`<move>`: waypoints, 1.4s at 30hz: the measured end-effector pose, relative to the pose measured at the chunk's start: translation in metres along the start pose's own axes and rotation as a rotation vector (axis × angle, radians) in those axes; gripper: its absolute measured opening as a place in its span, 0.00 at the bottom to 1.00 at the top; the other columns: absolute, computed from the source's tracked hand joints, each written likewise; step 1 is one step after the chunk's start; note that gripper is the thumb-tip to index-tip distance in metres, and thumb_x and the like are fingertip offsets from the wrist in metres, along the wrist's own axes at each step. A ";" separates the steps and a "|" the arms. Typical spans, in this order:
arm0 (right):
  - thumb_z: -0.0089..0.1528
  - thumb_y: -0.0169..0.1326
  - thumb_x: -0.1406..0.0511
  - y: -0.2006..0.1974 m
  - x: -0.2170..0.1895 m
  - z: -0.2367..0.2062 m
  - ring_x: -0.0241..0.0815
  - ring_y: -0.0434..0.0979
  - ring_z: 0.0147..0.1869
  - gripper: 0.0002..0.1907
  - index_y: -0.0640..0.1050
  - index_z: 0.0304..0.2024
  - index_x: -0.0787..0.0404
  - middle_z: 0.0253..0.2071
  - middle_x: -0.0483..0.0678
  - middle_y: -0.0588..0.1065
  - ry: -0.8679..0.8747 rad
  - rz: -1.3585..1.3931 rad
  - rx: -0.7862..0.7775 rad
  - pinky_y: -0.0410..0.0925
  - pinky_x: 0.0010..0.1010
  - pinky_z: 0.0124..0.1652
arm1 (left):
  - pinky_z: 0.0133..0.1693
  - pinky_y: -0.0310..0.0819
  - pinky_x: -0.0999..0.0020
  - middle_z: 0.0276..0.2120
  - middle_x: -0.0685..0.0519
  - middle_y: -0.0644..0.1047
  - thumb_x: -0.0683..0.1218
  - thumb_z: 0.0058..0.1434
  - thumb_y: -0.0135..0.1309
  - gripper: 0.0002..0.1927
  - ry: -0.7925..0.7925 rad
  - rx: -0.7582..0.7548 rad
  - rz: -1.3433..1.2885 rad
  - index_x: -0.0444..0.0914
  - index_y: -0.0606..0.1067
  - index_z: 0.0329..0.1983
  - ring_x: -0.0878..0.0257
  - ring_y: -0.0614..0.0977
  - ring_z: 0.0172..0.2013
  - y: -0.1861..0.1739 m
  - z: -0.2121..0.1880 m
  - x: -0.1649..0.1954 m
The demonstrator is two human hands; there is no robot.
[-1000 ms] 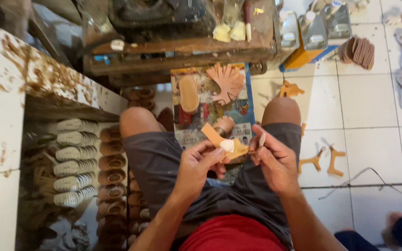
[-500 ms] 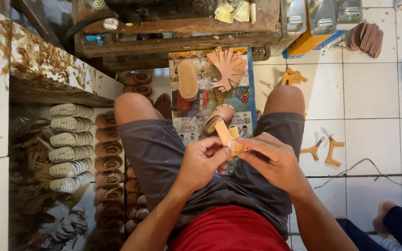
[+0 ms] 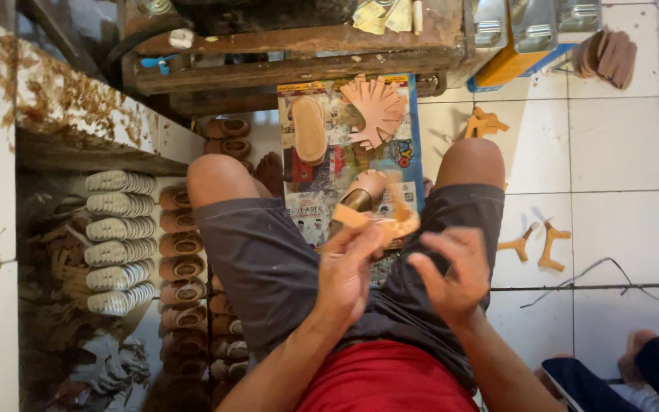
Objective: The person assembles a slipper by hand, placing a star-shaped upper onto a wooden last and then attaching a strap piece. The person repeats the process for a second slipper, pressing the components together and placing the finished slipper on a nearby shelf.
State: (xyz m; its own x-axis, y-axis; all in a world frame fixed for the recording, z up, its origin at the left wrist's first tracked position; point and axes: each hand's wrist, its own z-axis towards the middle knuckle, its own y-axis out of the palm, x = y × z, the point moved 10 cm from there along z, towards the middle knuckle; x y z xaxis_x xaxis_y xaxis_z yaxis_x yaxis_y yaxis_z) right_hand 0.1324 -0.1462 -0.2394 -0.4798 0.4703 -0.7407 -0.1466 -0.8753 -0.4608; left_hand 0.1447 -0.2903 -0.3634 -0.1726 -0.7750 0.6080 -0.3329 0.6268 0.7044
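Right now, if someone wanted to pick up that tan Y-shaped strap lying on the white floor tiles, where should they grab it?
Probably by the long straight stem of the Y-shaped strap, pinched from above: it lies flat on the floor tile with bare tile around it.

I sit over a white tiled floor (image 3: 612,152). At twelve o'clock lies a printed sheet (image 3: 329,168), bearing a tan insole (image 3: 310,130) and fanned pink strap pieces (image 3: 379,111). At three o'clock, two Y-shaped tan straps (image 3: 539,243) lie together on bare tile.
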 end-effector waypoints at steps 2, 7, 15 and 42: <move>0.54 0.69 0.71 0.018 0.019 -0.016 0.46 0.77 0.38 0.21 0.78 0.48 0.70 0.35 0.52 0.76 0.070 0.053 -0.144 0.70 0.28 0.42 | 0.47 0.75 0.70 0.41 0.52 0.81 0.40 0.60 0.59 0.09 -0.088 -0.023 -0.081 0.36 0.80 0.44 0.66 0.81 0.42 0.011 -0.001 -0.018; 0.66 0.54 0.74 -0.002 0.103 -0.046 0.39 0.77 0.47 0.07 0.78 0.46 0.69 0.43 0.49 0.78 0.452 0.220 0.055 0.70 0.26 0.49 | 0.46 0.74 0.66 0.46 0.52 0.81 0.45 0.71 0.54 0.12 0.087 -0.198 0.312 0.32 0.80 0.48 0.64 0.79 0.42 0.027 0.051 -0.001; 0.72 0.50 0.73 -0.058 0.130 -0.050 0.33 0.71 0.51 0.05 0.73 0.39 0.67 0.51 0.47 0.72 0.405 0.187 0.190 0.65 0.21 0.53 | 0.47 0.71 0.42 0.56 0.32 0.70 0.53 0.60 0.59 0.38 0.424 -0.026 1.864 0.36 0.61 0.70 0.33 0.76 0.52 0.029 0.117 -0.003; 0.55 0.70 0.72 -0.030 -0.008 0.041 0.48 0.77 0.49 0.23 0.79 0.52 0.66 0.47 0.54 0.76 -0.043 -0.108 0.093 0.71 0.33 0.48 | 0.40 0.83 0.63 0.46 0.51 0.80 0.49 0.68 0.56 0.20 -0.094 -0.034 0.052 0.38 0.70 0.59 0.61 0.84 0.43 0.038 0.040 0.012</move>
State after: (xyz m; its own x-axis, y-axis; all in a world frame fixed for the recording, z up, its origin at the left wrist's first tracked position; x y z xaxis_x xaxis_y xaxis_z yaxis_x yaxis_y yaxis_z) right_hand 0.1054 -0.1282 -0.1991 -0.4936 0.5586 -0.6665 -0.2779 -0.8276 -0.4877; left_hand 0.0926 -0.2787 -0.3438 -0.2756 -0.7446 0.6080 -0.2900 0.6674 0.6859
